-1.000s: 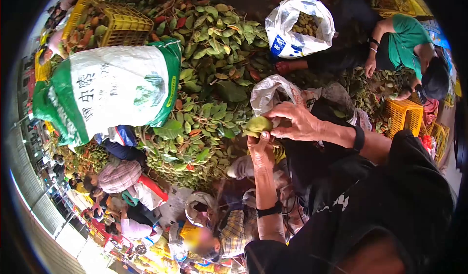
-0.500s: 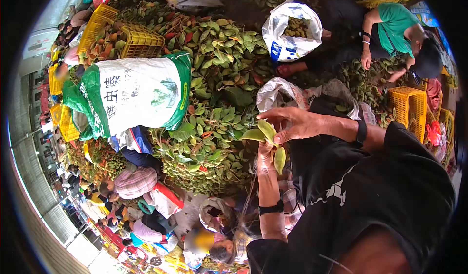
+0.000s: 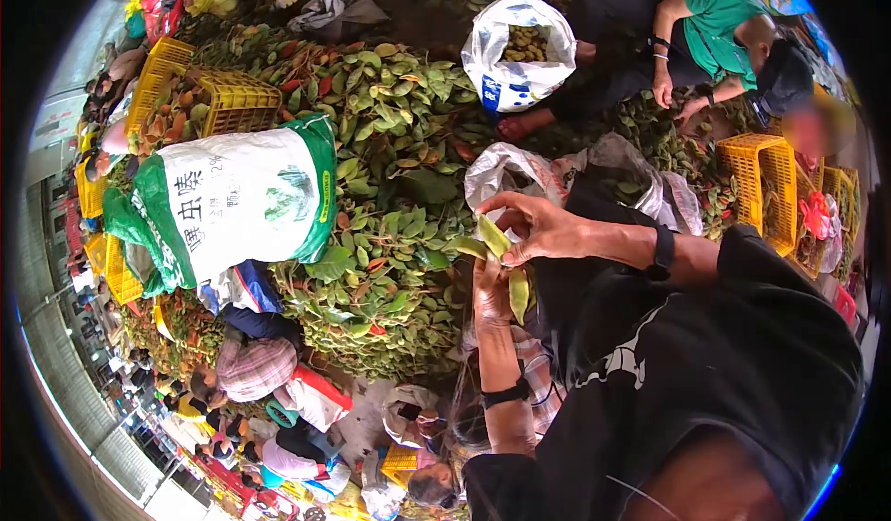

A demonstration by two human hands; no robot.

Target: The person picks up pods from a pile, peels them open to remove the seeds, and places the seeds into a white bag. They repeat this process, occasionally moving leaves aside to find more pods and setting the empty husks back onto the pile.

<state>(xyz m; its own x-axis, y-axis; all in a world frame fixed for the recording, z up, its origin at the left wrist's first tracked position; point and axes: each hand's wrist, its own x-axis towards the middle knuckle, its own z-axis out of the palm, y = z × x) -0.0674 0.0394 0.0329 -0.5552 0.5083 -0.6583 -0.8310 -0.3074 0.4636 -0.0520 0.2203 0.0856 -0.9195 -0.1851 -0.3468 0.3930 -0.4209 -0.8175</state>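
My left hand (image 3: 492,294), coming from the bottom of the view with a dark band on its wrist, is closed on a small sprig of pale green leaves (image 3: 520,295). Above it, my right hand (image 3: 548,229) has its thumb and fingers closed on an upright leaf (image 3: 495,237) of that same sprig. The exact finger contact is partly hidden. Behind both hands lies a large heap of green leafy twigs (image 3: 399,261), with some red and orange leaves in it. An open white plastic bag (image 3: 501,164) stands just beyond my right hand.
A white and green printed sack (image 3: 241,196) sits on the heap. A white bag of small green pieces (image 3: 473,52) stands near a person in a green shirt (image 3: 715,34). Yellow crates (image 3: 237,103) stand at both sides. A person in plaid (image 3: 255,368) bends over at lower left.
The whole view has shifted, so my hands and the sprig appear slightly farther left and lower. Both hands keep their hold on the sprig. The green-shirted person's hands have moved closer together.
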